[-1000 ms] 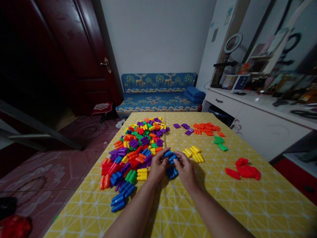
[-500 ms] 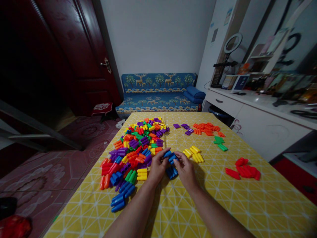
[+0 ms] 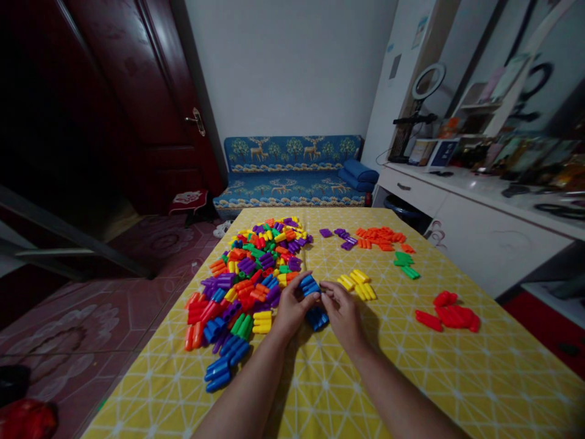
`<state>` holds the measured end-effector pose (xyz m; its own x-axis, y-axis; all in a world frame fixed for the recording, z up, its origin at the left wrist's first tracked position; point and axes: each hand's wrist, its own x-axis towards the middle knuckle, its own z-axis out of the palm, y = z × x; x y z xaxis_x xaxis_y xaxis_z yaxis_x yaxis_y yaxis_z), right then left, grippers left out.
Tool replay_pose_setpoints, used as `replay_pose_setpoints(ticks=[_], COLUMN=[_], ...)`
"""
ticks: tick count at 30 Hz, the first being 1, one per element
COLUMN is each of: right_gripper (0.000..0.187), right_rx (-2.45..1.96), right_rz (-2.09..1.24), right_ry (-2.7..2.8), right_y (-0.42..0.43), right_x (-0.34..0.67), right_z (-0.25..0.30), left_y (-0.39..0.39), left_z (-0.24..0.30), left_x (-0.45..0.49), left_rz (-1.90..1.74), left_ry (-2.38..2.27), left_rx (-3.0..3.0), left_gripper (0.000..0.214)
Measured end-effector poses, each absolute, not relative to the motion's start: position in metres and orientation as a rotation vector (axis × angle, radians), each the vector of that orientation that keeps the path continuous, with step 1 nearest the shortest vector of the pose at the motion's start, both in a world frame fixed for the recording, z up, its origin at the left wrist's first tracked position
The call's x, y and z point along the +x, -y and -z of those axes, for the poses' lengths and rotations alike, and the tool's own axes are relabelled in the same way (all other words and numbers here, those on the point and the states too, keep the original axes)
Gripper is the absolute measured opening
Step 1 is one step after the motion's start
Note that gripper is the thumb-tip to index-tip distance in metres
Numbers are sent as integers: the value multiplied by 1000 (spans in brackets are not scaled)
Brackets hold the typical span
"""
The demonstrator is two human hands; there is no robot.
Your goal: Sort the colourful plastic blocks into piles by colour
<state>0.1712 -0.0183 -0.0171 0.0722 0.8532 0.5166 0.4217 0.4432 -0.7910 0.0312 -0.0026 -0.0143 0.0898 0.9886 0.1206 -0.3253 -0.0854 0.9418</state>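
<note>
Over the middle of the table, my left hand [image 3: 293, 306] is closed around blue plastic building blocks [image 3: 309, 285], its thumb lying across them. My right hand [image 3: 341, 310] has thumb and fingertips bent together at the right edge of the same blue blocks; its exact contact is partly hidden. Just beneath the hands another blue building block [image 3: 317, 319] lies on the cloth. To the left spreads a mixed heap of coloured blocks [image 3: 256, 262]. Yellow blocks [image 3: 359, 284] sit just beyond my right hand.
On the table's right side lie separate groups of orange blocks [image 3: 381, 236], purple blocks [image 3: 346, 239], green blocks [image 3: 406, 264] and red blocks [image 3: 457, 314]. A yellow patterned tablecloth [image 3: 365, 390] covers the table. Behind stands a blue sofa [image 3: 295, 183]; a white dresser [image 3: 493, 225] is at right.
The blue blocks in my hands have turned and now sit stacked more upright in my left hand. My right fingers have shifted slightly to their right edge.
</note>
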Motion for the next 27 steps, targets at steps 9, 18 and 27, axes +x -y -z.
replay_pose_setpoints(ticks=[9,18,27], right_gripper=[50,36,33], right_rx=[-1776,-1808,-1873], right_rz=[250,267,315], right_ry=[1746,2007,1965], right_y=[-9,-69,-71], right_x=[223,238,240], right_z=[22,16,17], left_y=[6,3,4], left_z=[10,16,12], left_x=[33,31,31], left_rz=[-1352,-1315,-1305], left_ry=[-868,-898,-904], left_rx=[1032,1120,1106], left_gripper=[69,66,66])
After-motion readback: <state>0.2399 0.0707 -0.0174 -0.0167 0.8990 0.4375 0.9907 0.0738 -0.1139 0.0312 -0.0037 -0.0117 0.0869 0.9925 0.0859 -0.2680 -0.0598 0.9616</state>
